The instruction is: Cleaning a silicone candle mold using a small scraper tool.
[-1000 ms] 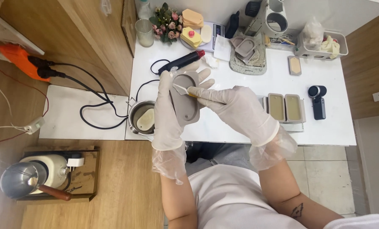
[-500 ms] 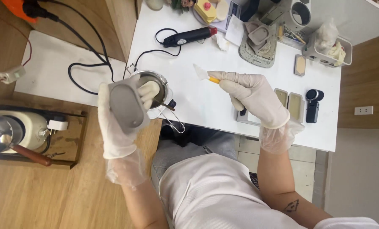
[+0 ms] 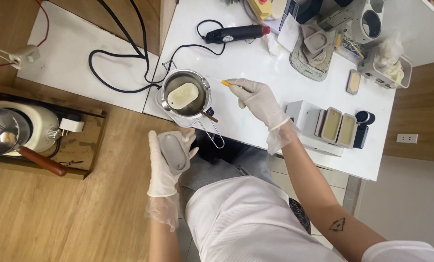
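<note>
Grey and oval, the mould (image 3: 174, 151) sits in the gloved left hand (image 3: 167, 157), whose fingers are wrapped round its back so the hollow side faces up toward the camera. That hand holds it off the bench (image 3: 256, 63), below the bench edge and just under the metal pot (image 3: 185, 93). The mould's long axis runs roughly from the person's lap toward the pot.

Inside the pot lies a pale, cream-coloured block (image 3: 182, 95), with a small stick resting on the pot's rim nearest the person. The pot stands at the near left corner of the bench, with black cable looping away from it to the left.

The gloved right hand (image 3: 258, 99) rests over the bench just right of the pot, fingers pinched shut on a thin stick with an orange tip (image 3: 225, 83); that tip points toward the pot's rim. Of the two hands, the right is nearer the pot; the left, with the mould, is a little further off and lower. Further right of the pot stand two filled rectangular moulds (image 3: 340, 127).
</note>
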